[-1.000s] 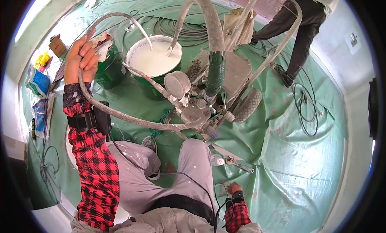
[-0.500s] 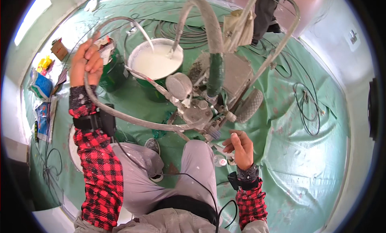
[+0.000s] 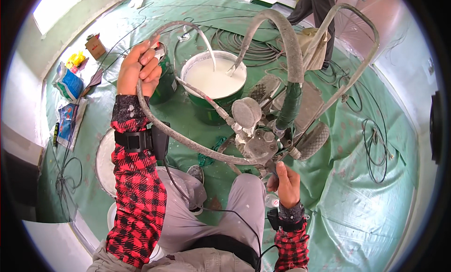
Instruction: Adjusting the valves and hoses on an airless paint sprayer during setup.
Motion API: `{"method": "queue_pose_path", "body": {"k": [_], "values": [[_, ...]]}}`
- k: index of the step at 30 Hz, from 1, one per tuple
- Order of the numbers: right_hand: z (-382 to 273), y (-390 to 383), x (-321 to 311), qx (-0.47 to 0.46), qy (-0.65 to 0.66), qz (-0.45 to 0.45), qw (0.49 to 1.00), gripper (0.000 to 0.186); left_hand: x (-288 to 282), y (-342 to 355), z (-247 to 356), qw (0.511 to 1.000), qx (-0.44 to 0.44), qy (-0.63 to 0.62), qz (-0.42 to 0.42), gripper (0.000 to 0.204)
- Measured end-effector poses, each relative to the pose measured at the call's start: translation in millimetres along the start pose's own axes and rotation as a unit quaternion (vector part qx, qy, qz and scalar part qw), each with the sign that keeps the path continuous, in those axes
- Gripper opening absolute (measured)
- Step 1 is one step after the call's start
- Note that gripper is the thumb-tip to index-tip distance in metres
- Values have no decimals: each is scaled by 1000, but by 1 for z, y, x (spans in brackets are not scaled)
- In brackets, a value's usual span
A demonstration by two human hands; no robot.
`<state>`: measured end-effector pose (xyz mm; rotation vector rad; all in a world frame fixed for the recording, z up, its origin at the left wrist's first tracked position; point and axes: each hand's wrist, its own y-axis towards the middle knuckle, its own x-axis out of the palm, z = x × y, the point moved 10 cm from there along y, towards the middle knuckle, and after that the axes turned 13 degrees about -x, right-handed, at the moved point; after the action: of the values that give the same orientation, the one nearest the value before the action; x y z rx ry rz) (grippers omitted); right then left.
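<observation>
My left hand (image 3: 139, 71) is closed around a grey, paint-spattered hose (image 3: 174, 135). The hose's far end arches over into a bucket of white paint (image 3: 213, 75), and its other end runs to a paint sprayer (image 3: 260, 145). My right hand (image 3: 287, 183) is at the sprayer's near side, thumb and fingers closed on a small knob (image 3: 271, 167) that they partly cover. A thick suction hose (image 3: 293, 56) with green tape curves from the pump into the same bucket. A round gauge (image 3: 246, 113) is fixed on the pump.
Green sheeting (image 3: 357, 215) covers the floor. Another green bucket (image 3: 163, 82) stands behind my left hand, and a white-topped one (image 3: 105, 161) by my left forearm. Coiled hoses (image 3: 249, 47) and loose cables (image 3: 376, 140) lie about. A person in dark trousers (image 3: 324, 18) stands beyond the sprayer.
My right hand, earlier apart from the sprayer, has closed on its knob. My left hand keeps hold of the hose. The whole view has shifted, so things appear farther right.
</observation>
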<state>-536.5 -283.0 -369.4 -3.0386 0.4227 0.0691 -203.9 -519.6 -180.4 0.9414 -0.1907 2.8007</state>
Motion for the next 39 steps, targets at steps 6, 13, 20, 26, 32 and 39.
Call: {"method": "queue_pose_path", "body": {"k": [6, 13, 20, 26, 32, 39], "values": [[-8, 0, -1, -65, -25, -8, 998, 39, 1, 0, 0, 1000, -13, -22, -14, 27], [-18, -3, 0, -91, -47, 17, 995, 29, -2, 1, -1, 1000, -11, -16, -10, 26], [-18, -3, -2, -96, -60, 17, 993, 30, -4, 2, -1, 1000, -3, -8, 1, 26], [-21, -5, -7, -150, -99, 40, 983, 27, -3, 2, -2, 1000, -9, -11, -3, 27], [-33, -7, -4, -192, -104, 51, 975, 32, -6, 1, 0, 1000, -2, -5, 0, 27], [-32, -13, -7, -174, -107, 76, 976, 37, -6, 0, 2, 1000, 3, -5, 5, 27]]}}
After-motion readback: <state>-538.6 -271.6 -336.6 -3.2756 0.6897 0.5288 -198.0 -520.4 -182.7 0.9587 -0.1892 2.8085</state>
